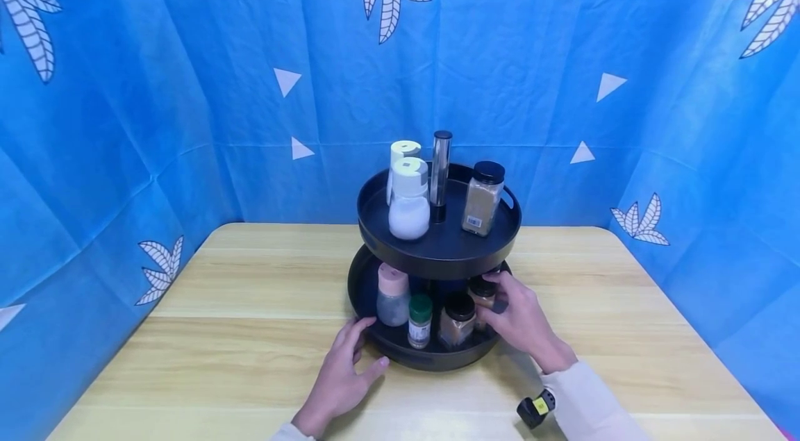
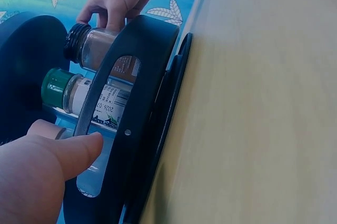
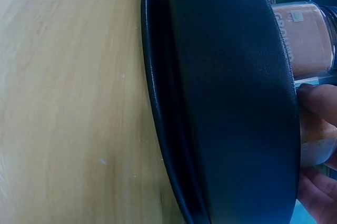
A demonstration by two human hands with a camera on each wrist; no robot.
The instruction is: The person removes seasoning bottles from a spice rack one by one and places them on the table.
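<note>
A black two-tier turntable rack (image 1: 431,360) stands on the table with jars on both levels. On the lower tier, my right hand (image 1: 523,319) pinches a black-lidded spice jar (image 1: 482,287) between thumb and fingers; the right wrist view shows its orange-brown contents (image 3: 315,138) behind the tray wall. Next to it are another black-lidded spice jar (image 1: 457,321), a green-capped spice bottle (image 1: 419,323) and a pink-topped shaker (image 1: 392,298). My left hand (image 1: 344,375) is at the lower tray's left front rim, fingers spread, thumb beside the handle cutout in the left wrist view.
On the upper tray (image 1: 437,262) stand two white-topped shakers (image 1: 409,208), a black-lidded jar of tan powder (image 1: 482,201) and the rack's silver post (image 1: 441,167). This tier overhangs the lower jars. Blue curtain (image 1: 500,45) surrounds the wooden table (image 1: 250,330).
</note>
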